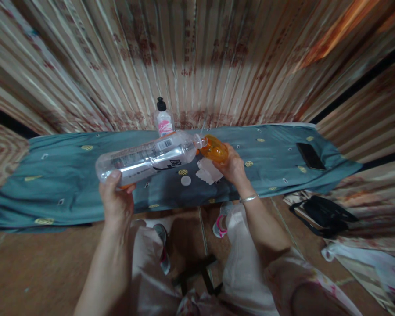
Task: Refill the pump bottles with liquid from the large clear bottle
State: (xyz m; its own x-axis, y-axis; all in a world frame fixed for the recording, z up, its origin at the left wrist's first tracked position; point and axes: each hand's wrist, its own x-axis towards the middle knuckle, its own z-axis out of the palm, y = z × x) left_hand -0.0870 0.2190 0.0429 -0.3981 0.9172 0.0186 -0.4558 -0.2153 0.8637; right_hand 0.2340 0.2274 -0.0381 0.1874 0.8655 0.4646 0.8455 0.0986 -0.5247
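My left hand is wrapped round the lower end of a large clear plastic bottle with a printed label, tilted almost level. Its neck points right and meets an orange see-through container, which my right hand grips by its far end. Whether the two mouths touch I cannot tell. Some orange shows along the big bottle's underside. Below the necks a crumpled white tissue lies on the cloth, with a round white cap beside it. Behind the big bottle stands a clear bottle with a black top.
A blue-green patterned cloth covers the narrow table. A black phone lies at its right end. Striped curtains hang close behind. On the floor to the right is a black bag.
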